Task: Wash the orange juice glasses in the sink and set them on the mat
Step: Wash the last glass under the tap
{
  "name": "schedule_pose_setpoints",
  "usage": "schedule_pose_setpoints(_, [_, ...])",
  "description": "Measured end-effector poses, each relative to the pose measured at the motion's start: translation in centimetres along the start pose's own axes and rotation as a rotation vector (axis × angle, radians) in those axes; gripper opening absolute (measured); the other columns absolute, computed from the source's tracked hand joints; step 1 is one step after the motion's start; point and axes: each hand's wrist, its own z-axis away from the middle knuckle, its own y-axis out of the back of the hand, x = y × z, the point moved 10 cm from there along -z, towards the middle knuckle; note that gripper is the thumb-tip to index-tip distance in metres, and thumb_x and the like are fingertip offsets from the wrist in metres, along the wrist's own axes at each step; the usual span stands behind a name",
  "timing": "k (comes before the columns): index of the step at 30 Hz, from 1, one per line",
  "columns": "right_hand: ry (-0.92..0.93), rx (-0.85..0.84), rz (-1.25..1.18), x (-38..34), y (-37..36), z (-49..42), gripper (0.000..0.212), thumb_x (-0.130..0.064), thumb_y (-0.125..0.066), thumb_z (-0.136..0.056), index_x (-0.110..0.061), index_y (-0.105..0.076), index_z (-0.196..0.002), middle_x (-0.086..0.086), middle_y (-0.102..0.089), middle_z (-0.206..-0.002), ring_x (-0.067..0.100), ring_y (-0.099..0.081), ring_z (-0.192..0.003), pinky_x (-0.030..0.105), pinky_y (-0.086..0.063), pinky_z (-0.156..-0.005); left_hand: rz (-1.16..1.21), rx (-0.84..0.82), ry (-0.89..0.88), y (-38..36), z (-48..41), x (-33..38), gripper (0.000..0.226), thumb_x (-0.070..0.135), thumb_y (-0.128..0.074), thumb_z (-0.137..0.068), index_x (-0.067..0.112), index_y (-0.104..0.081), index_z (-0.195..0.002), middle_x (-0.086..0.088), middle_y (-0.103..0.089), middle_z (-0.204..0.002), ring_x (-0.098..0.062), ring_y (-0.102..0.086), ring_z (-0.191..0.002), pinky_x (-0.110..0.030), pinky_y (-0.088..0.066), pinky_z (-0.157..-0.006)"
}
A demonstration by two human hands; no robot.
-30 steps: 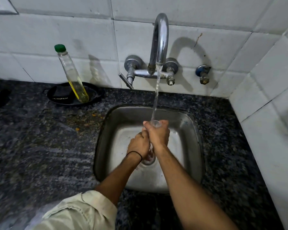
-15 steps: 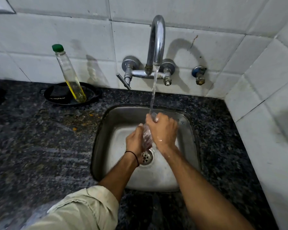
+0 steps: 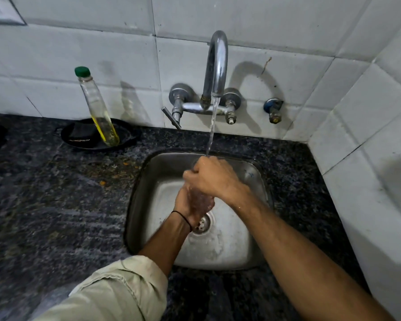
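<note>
A clear glass (image 3: 203,201) is held over the steel sink (image 3: 148,181), mostly hidden between my two hands. My left hand (image 3: 188,207) grips its lower part from the left, just above the drain (image 3: 203,224). My right hand (image 3: 212,177) is curled round the upper part and the rim. Water runs from the tap (image 3: 217,66) and strikes my right hand at the knuckles. No mat is in view.
A tall bottle with a green cap and yellow liquid (image 3: 97,110) stands in a black dish (image 3: 79,137) at the back left of the dark granite counter (image 3: 56,205). White tiled walls close the back and right side. A small valve (image 3: 273,110) sticks out right of the tap.
Both hands have shifted along the glass under the stream: my right hand has moved up over the rim, and my left hand has slid lower, toward the drain.
</note>
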Motion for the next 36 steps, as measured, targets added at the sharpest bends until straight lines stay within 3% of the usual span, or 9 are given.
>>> schedule_pose_setpoints(3, [-0.236,0.128,-0.071,1.8,0.5,-0.5,0.04,-0.048,-0.052,-0.097,-0.013,-0.071,-0.094,0.011,-0.072,-0.096,0.031,-0.068,-0.091,0.041,-0.055,-0.083,0.01,0.031,-0.152,0.2,-0.4,2.1,0.028,0.024,-0.042,-0.098,0.014,-0.066,-0.089,-0.004,-0.068,-0.078,-0.014,-0.066,-0.068,-0.033,-0.048,-0.071])
schedule_pose_setpoints(5, [-0.19,0.146,-0.153,2.0,1.2,-1.1,0.034,-0.046,-0.057,-0.095,-0.017,-0.067,-0.08,0.007,-0.073,-0.084,0.027,-0.069,-0.083,0.039,-0.056,-0.079,0.047,-0.041,-0.079,0.2,-0.8,2.1,0.027,0.03,-0.045,-0.095,0.013,-0.065,-0.096,-0.008,-0.063,-0.09,-0.019,-0.064,-0.079,-0.036,-0.047,-0.075])
schedule_pose_setpoints(8, [0.083,-0.066,-0.211,0.3,1.6,-1.3,0.035,-0.041,-0.062,-0.094,-0.02,-0.065,-0.065,-0.004,-0.07,-0.069,0.015,-0.067,-0.069,0.034,-0.054,-0.069,-0.015,-0.177,0.115,-0.9,-0.8,1.9,0.04,0.044,-0.053,-0.088,0.009,-0.062,-0.106,-0.013,-0.059,-0.086,-0.023,-0.064,-0.064,-0.026,-0.051,-0.051])
schedule_pose_setpoints(11, [0.209,-0.259,-0.173,-0.2,1.8,-0.7,0.014,-0.028,-0.067,-0.093,-0.019,-0.079,-0.094,-0.004,-0.076,-0.089,0.012,-0.07,-0.083,0.038,-0.056,-0.082,-0.12,-0.251,0.183,-2.9,0.3,2.8,0.036,0.045,-0.061,-0.081,0.01,-0.067,-0.089,-0.009,-0.058,-0.07,-0.017,-0.057,-0.047,-0.017,-0.04,-0.032])
schedule_pose_setpoints(16, [-0.119,-0.158,-0.467,1.8,1.5,-1.7,0.028,-0.038,-0.071,-0.089,-0.01,-0.078,-0.091,0.004,-0.078,-0.085,0.021,-0.075,-0.083,0.041,-0.058,-0.087,0.002,-0.198,-0.074,-2.8,-0.2,5.0,0.034,0.035,-0.044,-0.1,0.009,-0.066,-0.106,-0.009,-0.069,-0.088,-0.019,-0.066,-0.073,-0.026,-0.048,-0.055])
schedule_pose_setpoints(19, [-0.103,-0.012,-0.354,2.2,2.1,-2.5,0.031,-0.045,-0.07,-0.087,-0.015,-0.074,-0.079,-0.002,-0.075,-0.066,0.015,-0.074,-0.068,0.042,-0.06,-0.08,0.013,-0.23,0.036,-2.9,-0.2,4.2,0.033,0.035,-0.049,-0.092,0.009,-0.065,-0.105,-0.012,-0.065,-0.096,-0.022,-0.063,-0.079,-0.03,-0.05,-0.059])
schedule_pose_setpoints(23, [0.112,-0.295,-0.131,0.3,2.2,-1.2,0.008,-0.026,-0.07,-0.089,-0.027,-0.078,-0.092,-0.01,-0.075,-0.087,0.006,-0.068,-0.082,0.033,-0.054,-0.082,-0.071,-0.214,0.259,-2.9,-0.4,2.7,0.034,0.041,-0.057,-0.086,0.009,-0.067,-0.093,-0.007,-0.057,-0.082,-0.02,-0.062,-0.061,-0.021,-0.048,-0.042])
schedule_pose_setpoints(31, [-0.152,-0.042,-0.27,2.1,2.5,-2.3,0.016,-0.033,-0.079,-0.082,-0.018,-0.077,-0.087,-0.001,-0.076,-0.087,0.016,-0.072,-0.083,0.039,-0.059,-0.083,0.067,-0.126,-0.037,-2.3,-0.5,4.9,0.025,0.023,-0.048,-0.095,0.009,-0.064,-0.108,-0.015,-0.071,-0.101,-0.028,-0.065,-0.093,-0.042,-0.046,-0.09])
schedule_pose_setpoints(36, [0.061,-0.098,0.183,-0.2,4.2,-1.6,0.011,-0.025,-0.076,-0.082,-0.028,-0.069,-0.074,-0.012,-0.067,-0.081,0.015,-0.063,-0.095,0.046,-0.036,-0.106,-0.281,0.109,-0.267,-0.4,-0.9,10.5,0.032,0.0,-0.046,-0.093,0.01,-0.057,-0.121,-0.009,-0.069,-0.102,-0.024,-0.063,-0.086,-0.032,-0.051,-0.068])
